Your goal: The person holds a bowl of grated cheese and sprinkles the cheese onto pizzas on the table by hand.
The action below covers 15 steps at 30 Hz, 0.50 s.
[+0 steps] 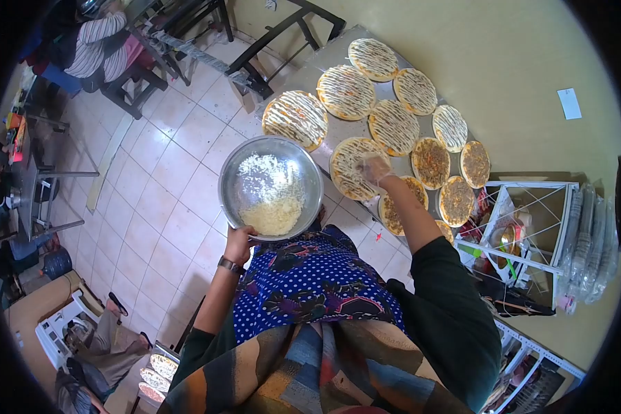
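Observation:
My left hand (240, 244) is closed on the near rim of a wide steel bowl (315, 196). White and pale yellow grated cheese (272, 200) lies in the bowl. My right hand (375, 170), in a clear plastic glove, is over the right side of a pizza (349, 181) striped with white sauce. Blur and the glove hide how its fingers are set and whether they hold anything. Another striped pizza (294, 121) lies beyond the bowl. Closer to my right forearm, a pizza (431, 163) has brown topping without stripes.
Several more pizzas cover the metal table (310, 77) along the wall. A white rack (524, 238) with plastic-wrapped stacks stands at the right. A person (100, 45) sits at the upper left; another person's legs (114, 345) show at the lower left. More pizzas (160, 372) lie on a tray behind me.

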Available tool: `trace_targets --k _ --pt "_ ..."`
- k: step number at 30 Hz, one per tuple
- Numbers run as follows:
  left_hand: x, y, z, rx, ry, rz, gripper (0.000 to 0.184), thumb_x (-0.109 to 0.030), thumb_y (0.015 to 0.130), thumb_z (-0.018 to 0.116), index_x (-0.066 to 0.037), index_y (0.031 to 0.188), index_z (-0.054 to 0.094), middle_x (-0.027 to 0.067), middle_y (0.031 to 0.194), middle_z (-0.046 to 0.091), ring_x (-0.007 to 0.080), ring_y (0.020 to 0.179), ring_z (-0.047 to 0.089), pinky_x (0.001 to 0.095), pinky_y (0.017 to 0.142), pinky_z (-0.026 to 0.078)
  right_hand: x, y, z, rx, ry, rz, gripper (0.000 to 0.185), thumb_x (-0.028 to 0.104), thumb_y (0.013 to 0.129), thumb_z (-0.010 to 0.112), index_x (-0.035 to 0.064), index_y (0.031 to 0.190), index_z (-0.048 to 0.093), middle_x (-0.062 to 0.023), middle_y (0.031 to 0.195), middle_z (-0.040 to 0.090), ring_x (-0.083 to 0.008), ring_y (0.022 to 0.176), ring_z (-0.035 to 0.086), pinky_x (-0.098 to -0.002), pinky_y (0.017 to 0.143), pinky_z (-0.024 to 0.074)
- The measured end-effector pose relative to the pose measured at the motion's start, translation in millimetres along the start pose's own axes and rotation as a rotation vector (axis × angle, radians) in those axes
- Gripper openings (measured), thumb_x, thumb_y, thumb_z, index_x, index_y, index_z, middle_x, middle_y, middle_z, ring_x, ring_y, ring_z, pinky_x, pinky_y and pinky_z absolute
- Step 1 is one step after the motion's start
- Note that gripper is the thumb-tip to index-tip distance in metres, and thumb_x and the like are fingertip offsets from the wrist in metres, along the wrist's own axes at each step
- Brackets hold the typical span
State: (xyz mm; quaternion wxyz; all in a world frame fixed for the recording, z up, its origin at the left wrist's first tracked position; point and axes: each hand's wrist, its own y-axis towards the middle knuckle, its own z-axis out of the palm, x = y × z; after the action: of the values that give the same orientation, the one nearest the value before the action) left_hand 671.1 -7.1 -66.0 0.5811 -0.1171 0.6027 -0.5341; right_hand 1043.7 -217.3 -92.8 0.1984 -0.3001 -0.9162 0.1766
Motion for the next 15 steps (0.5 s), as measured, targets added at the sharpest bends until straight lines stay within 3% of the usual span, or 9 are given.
trace_targets --k 2,4,5,7,9,10,12,13,15 --pt "0 1 7 0.012 0.018 0.028 0.056 0.01 0.067 0.042 0.005 0.121 0.028 0.02 0.099 0.05 0.0274 0.075 0.06 0.039 0.06 0.058 4 -12 -2 -0.041 -0.046 -0.005 0.018 0.011 0.074 0.061 0.0092 0.09 0.068 -0.0143 0.085 0.066 -0.0245 0.071 0.063 -0.0321 0.068 0.0513" --pt "-2 2 13 0.028 0.021 0.029 0.057 0.01 0.066 0.043 0.004 0.121 0.028 0.0199 0.101 0.049 0.0277 0.077 0.06 0.0384 0.059 0.057 22 -28 -27 0.131 0.974 0.291 0.03 -0.006 0.069 0.053 0.0039 0.093 0.066 -0.0124 0.085 0.066 -0.0271 0.083 0.063 -0.0325 0.06 0.0533" --pt "-3 3 18 0.053 0.026 0.024 0.059 0.011 0.066 0.043 0.003 0.122 0.028 0.0198 0.104 0.048 0.0279 0.078 0.06 0.0378 0.057 0.057 34 -31 -35 0.134 0.974 0.285 0.03 -0.006 0.069 0.053 0.0039 0.093 0.066 -0.0124 0.085 0.066 -0.0271 0.083 0.063 -0.0325 0.06 0.0533" --pt "-9 1 31 0.046 0.023 0.036 0.062 0.011 0.064 0.045 0.001 0.123 0.028 0.0181 0.103 0.049 0.0273 0.077 0.059 0.0364 0.055 0.056 74 -35 -47 0.194 1.196 0.107 0.056 -0.012 0.067 0.054 0.0041 0.12 0.051 -0.0147 0.108 0.059 -0.0239 0.08 0.062 -0.0295 0.052 0.053" --pt "-12 1 43 0.05 0.018 0.004 0.066 0.012 0.062 0.046 0.0 0.124 0.028 0.0175 0.103 0.049 0.0258 0.075 0.058 0.0354 0.054 0.055 140 -48 -77 0.09 1.131 -0.214 0.086 -0.009 0.066 0.058 0.0118 0.139 0.021 -0.0192 0.13 0.041 -0.0213 0.078 0.062 -0.0309 0.052 0.0532" --pt "-14 1 47 0.062 0.023 -0.009 0.067 0.013 0.061 0.047 0.001 0.124 0.03 0.0164 0.102 0.05 0.0242 0.077 0.057 0.0334 0.057 0.053 151 -44 -74 0.085 1.132 -0.213 0.086 -0.009 0.066 0.058 0.0118 0.139 0.021 -0.0192 0.13 0.041 -0.0213 0.078 0.062 -0.0309 0.052 0.0532" --pt "-5 11 47 0.097 0.05 0.008 0.066 0.013 0.061 0.047 0.001 0.123 0.031 0.0158 0.102 0.051 0.0237 0.079 0.057 0.0326 0.059 0.053 168 -38 -72 0.342 0.823 -0.142 0.1 -0.007 0.063 0.061 0.0156 0.142 0.003 -0.0174 0.138 0.031 -0.0195 0.09 0.059 -0.0287 0.056 0.0541" --pt "0 16 46 0.128 0.073 0.025 0.065 0.013 0.061 0.047 0.002 0.123 0.032 0.0151 0.102 0.051 0.0231 0.081 0.056 0.0318 0.061 0.052 176 -37 -75 0.339 0.822 -0.142 0.1 -0.007 0.063 0.061 0.0156 0.142 0.003 -0.0174 0.138 0.031 -0.0195 0.09 0.059 -0.0287 0.056 0.0541" --pt "-7 7 54 0.132 0.031 0.02 0.063 0.013 0.061 0.047 0.002 0.122 0.034 0.0147 0.102 0.052 0.0227 0.084 0.055 0.0311 0.064 0.051 194 -39 -89 0.484 0.768 -0.034 0.087 -0.003 0.064 0.062 0.0122 0.139 0.02 -0.0167 0.132 0.039 -0.0223 0.091 0.058 -0.0321 0.063 0.0529"
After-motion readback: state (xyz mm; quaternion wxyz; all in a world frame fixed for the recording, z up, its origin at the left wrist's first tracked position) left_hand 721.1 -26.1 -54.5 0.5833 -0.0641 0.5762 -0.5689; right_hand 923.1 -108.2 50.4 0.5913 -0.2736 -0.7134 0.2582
